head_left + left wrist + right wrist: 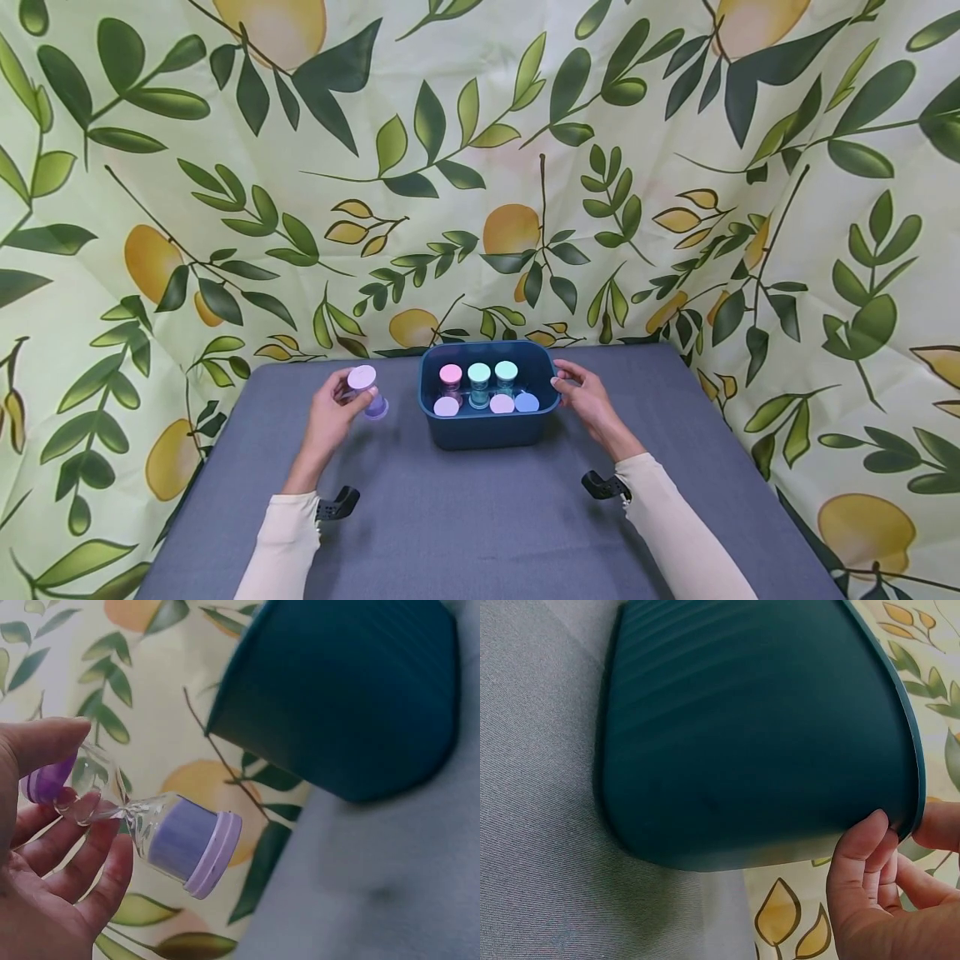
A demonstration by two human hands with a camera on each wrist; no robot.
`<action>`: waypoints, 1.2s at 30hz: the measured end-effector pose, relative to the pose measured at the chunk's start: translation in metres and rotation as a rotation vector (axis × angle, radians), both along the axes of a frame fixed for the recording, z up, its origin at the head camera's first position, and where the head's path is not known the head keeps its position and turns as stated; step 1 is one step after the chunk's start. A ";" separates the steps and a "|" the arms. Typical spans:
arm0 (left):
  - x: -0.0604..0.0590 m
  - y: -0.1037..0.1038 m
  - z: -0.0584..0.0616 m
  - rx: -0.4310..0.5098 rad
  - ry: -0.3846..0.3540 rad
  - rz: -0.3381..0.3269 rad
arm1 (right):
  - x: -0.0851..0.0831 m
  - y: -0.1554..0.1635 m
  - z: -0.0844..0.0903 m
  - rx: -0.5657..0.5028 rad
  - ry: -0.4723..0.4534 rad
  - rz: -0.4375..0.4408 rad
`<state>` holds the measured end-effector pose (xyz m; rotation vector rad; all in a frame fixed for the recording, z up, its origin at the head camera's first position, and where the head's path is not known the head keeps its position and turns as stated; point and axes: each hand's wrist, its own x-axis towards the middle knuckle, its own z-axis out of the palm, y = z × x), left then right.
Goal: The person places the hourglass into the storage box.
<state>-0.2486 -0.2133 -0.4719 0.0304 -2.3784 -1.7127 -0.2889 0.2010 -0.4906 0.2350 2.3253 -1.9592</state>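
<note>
My left hand holds a sand timer with lilac end caps and purple sand, thumb on one side and fingers beneath its glass. It is tilted, left of a dark teal plastic bin. With my right hand I grip the bin's right end at the rim; in the right wrist view fingertips press on its outer wall. Inside the bin stand several more sand timers, among them a pink-capped one, a mint-capped one and a blue-capped one.
A grey cloth covers the table under the bin. Behind and at both sides hangs a pale fabric backdrop printed with leaves and yellow fruit. Black camera straps sit on both wrists, over cream sleeves.
</note>
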 end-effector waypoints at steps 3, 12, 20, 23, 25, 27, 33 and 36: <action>0.001 0.002 0.007 0.003 0.024 -0.012 | 0.000 0.000 0.000 -0.001 0.002 0.002; 0.001 0.010 0.025 -0.026 0.046 -0.028 | 0.000 -0.001 0.000 0.004 -0.002 -0.006; 0.000 0.024 0.042 -0.007 0.057 -0.078 | 0.001 0.000 -0.001 0.009 0.001 0.001; -0.002 0.031 0.046 -0.003 0.085 -0.098 | 0.001 0.000 0.000 0.009 0.000 0.002; -0.003 0.036 0.049 -0.005 0.104 -0.113 | 0.001 0.000 0.000 0.006 0.001 0.002; -0.004 0.040 0.051 -0.001 0.120 -0.129 | 0.001 -0.001 0.001 0.007 0.003 0.003; -0.006 0.055 0.056 0.036 0.148 -0.178 | 0.001 0.000 0.000 0.004 0.004 0.005; -0.009 0.063 0.057 0.043 0.159 -0.204 | 0.001 0.000 -0.001 0.000 0.006 0.002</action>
